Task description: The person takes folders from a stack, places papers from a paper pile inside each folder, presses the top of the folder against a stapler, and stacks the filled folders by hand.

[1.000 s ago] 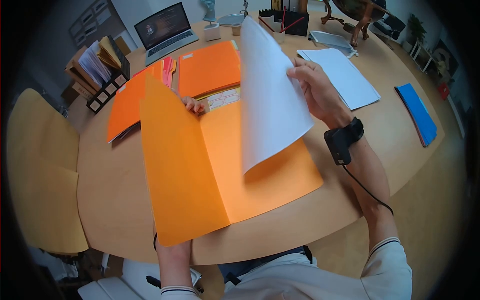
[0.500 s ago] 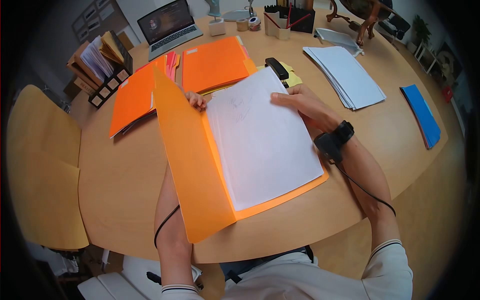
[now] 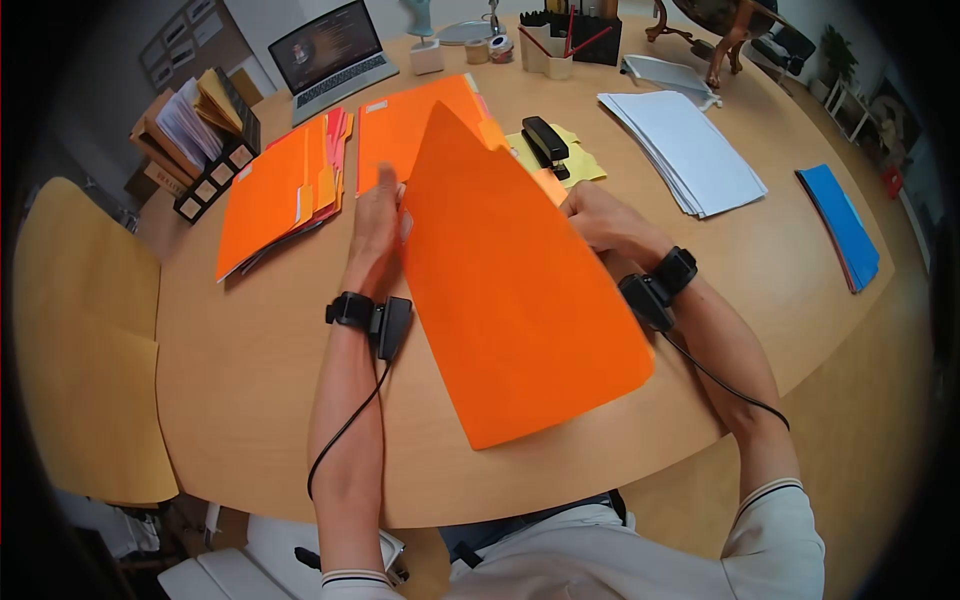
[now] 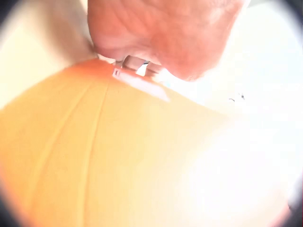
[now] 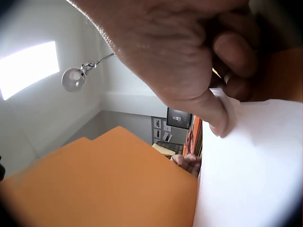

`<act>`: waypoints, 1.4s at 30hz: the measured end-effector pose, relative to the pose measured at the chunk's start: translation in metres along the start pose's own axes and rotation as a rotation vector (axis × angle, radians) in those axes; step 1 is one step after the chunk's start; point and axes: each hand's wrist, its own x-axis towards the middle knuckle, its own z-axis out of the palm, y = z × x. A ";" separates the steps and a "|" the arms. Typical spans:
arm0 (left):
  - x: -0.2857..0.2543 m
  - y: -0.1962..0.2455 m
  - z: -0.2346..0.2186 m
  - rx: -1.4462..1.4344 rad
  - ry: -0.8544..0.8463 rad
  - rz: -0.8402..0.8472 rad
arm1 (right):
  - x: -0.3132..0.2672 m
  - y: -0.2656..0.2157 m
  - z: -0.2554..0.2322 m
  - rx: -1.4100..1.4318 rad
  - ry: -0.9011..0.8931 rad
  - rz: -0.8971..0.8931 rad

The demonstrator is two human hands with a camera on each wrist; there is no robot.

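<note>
An orange file folder (image 3: pixel 525 300) leans over the table in front of me, its cover swung across the inside. My left hand (image 3: pixel 378 225) holds it at the left edge near the white label, fingers curled at that edge and thumb up. At the folder's upper right, my right hand (image 3: pixel 607 215) grips it. In the right wrist view the right thumb presses on white paper (image 5: pixel 255 161) inside, and the other fingers are curled behind. The cover hides most of the paper in the head view.
Other orange folders (image 3: pixel 265 215) lie at the left and behind. A black stapler (image 3: pixel 545 143) rests on yellow paper beyond my right hand. A white paper stack (image 3: pixel 685 150) and blue folders (image 3: pixel 838 228) lie to the right; a laptop (image 3: pixel 330 60) stands at the back.
The white sheets came down flat into the folder, then the cover swung from the left over them. My left hand and forearm now show beside the folder; my right hand stays at the upper right.
</note>
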 end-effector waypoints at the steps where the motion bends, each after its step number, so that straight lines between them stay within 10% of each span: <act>1: 0.000 0.007 0.007 0.216 0.001 0.024 | -0.002 -0.004 0.001 -0.092 0.039 -0.017; 8: -0.012 0.027 0.019 0.959 -0.092 0.009 | -0.007 -0.018 0.003 -0.233 0.153 0.072; 15: -0.012 0.025 0.017 0.855 -0.139 0.056 | 0.013 0.019 -0.012 -0.074 0.146 -0.005; 17: -0.011 0.022 0.012 0.618 -0.218 0.015 | 0.009 0.014 -0.014 0.103 0.460 0.059; 24: -0.006 0.022 0.017 0.524 -0.322 0.008 | 0.008 0.009 -0.022 0.018 0.363 0.004; 42: 0.017 -0.030 0.015 0.373 0.204 0.198 | 0.017 0.012 -0.006 -0.484 0.603 -0.189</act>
